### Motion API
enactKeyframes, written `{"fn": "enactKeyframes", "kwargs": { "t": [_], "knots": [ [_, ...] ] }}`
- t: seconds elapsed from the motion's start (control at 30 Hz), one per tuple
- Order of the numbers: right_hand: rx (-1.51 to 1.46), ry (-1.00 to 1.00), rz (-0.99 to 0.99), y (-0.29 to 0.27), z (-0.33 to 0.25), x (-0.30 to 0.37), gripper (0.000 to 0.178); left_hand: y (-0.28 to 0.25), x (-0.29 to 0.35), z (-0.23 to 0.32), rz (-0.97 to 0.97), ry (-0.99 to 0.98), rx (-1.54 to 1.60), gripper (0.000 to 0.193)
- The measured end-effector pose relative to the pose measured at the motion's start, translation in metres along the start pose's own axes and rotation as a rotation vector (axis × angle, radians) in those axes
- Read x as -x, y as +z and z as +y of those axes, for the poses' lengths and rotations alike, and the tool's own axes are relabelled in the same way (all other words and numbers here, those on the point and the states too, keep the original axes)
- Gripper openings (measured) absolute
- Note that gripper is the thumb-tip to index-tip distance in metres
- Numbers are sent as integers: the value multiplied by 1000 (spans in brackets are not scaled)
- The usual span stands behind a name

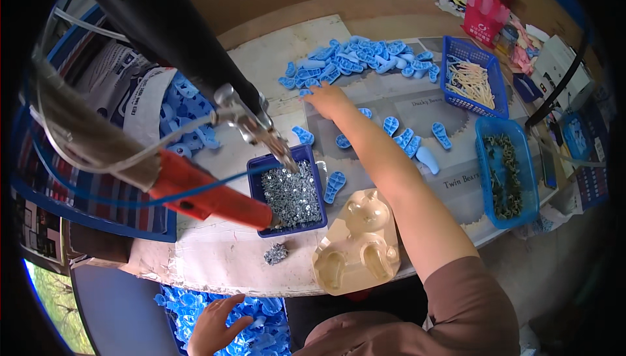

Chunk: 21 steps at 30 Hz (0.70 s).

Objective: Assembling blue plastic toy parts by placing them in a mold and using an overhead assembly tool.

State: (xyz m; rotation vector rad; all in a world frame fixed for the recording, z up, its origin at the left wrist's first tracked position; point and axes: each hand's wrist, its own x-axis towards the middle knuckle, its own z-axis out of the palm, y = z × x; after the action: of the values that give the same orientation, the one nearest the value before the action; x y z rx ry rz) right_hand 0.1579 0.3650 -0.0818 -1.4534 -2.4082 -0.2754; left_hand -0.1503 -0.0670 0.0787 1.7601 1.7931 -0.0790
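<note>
My right hand (327, 100) reaches across the table, thumb and fingertips closing on a small blue foot-shaped plastic piece (305, 92). That piece is partly covered by the fingers. Just beyond is a heap of similar blue pieces (352, 56). Several more lie loose beside my forearm, among them one piece (441, 135) to its right. Down at the lower left, my left hand (218, 325) is open with thumb and fingers apart, above a container of blue plastic parts (264, 330). A tan bear-shaped plastic mould tray (357, 252) rests at the table's near edge, under my right arm.
A dark blue bin (295, 232) holds small metal parts, with a red-and-black tool arm (208, 193) above it. At right stand a blue basket (450, 92) of pale sticks and a blue tub (486, 160) of dark greenish pieces. A white sack (145, 105) of blue parts is left.
</note>
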Motion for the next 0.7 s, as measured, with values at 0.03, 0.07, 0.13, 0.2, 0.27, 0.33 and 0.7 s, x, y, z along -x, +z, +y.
{"fn": "enactKeyframes", "kwargs": {
  "t": [0.03, 0.07, 0.13, 0.2, 0.27, 0.33, 0.7],
  "knots": [
    [-48, -44, -101, -15, -14, -3, 44, 0, 1, 3, -17, 66, -13, 51],
    [-74, -69, -209, -24, -12, 0, 43, 0, -4, 12, -37, 100, -25, 49],
    [-65, -71, -266, -29, -6, 7, 42, 5, -16, 19, -76, 226, -25, 47],
    [-47, -67, -333, -35, 7, 21, 41, 11, -33, 35, -122, 404, 0, 38],
    [-342, -56, -69, -65, 19, 47, 37, 16, -43, 60, -172, 453, 85, 35],
    [-523, -88, -141, -105, 42, 66, 34, 24, -51, 75, -124, 624, 134, 29],
    [-977, -267, -942, -237, 25, 197, 29, 76, -96, 170, 50, 762, 549, 52]
  ]
}}
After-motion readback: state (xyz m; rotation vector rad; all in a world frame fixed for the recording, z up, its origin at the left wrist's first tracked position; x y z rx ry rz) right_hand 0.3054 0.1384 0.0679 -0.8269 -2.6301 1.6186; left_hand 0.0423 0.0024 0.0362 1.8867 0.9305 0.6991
